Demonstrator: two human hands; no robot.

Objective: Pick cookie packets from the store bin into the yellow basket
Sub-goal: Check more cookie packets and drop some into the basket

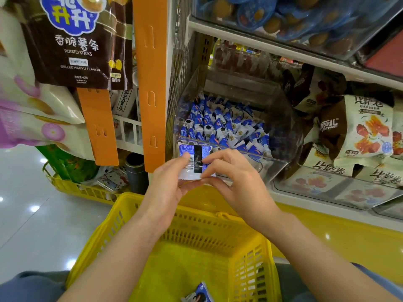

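a glossy pale floor (26,214) with light glints fills the left of the frame, and store shelving fills the right. at centre the left hand (168,182) and right hand (235,182) each pinch an edge of one blue-and-white cookie packet (196,158), barcode facing up, just in front of the clear store bin (283,127) heaped with like packets. below, the yellow basket (196,232) holds another packet (199,294). at upper left, a brown bag (78,40) reads "potato sticks, grilled wagyu flavor".

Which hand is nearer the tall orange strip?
Left. The left hand is beside the tall orange strip, at its lower end; the right hand is farther right, across the cookie packet.
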